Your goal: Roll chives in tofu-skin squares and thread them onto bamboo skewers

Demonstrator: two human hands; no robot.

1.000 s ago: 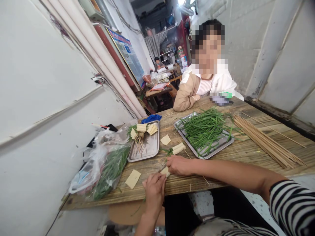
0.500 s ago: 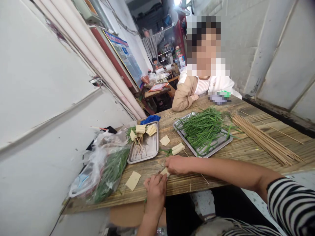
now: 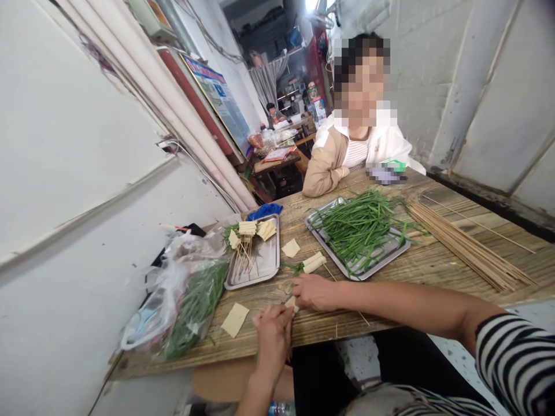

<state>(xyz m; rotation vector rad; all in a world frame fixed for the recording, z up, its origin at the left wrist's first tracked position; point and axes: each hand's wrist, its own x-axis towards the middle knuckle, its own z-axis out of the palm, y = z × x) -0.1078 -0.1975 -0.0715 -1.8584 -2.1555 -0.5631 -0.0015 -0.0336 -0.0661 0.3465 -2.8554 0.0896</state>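
At the near edge of the wooden table [image 3: 329,323], a pale tofu sheet [image 3: 292,304] lies between my two hands, mostly covered by them. My left hand [image 3: 274,326] closes its fingers on the sheet's left end. With curled fingers, my right hand [image 3: 314,293] grips its right end. Just beyond sit rolled tofu sheets [image 3: 314,263] with greens sticking out at the left; a thin skewer [image 3: 330,271] lies by them. One flat tofu square [image 3: 235,320] is left of my left hand, another [image 3: 291,248] farther back.
A metal tray [image 3: 385,258] holds cut green chives [image 3: 355,228]. Left of it, another tray [image 3: 273,263] carries finished skewers [image 3: 247,231]. Bundled bamboo skewers [image 3: 463,245] lie at right, plastic-bagged greens [image 3: 197,306] at left. Across the table sits a person [image 3: 332,159], arms resting on it.
Both hands stay on the tofu sheet with only slight shifts. The right forearm sits a little lower, and the person opposite has moved their head slightly.
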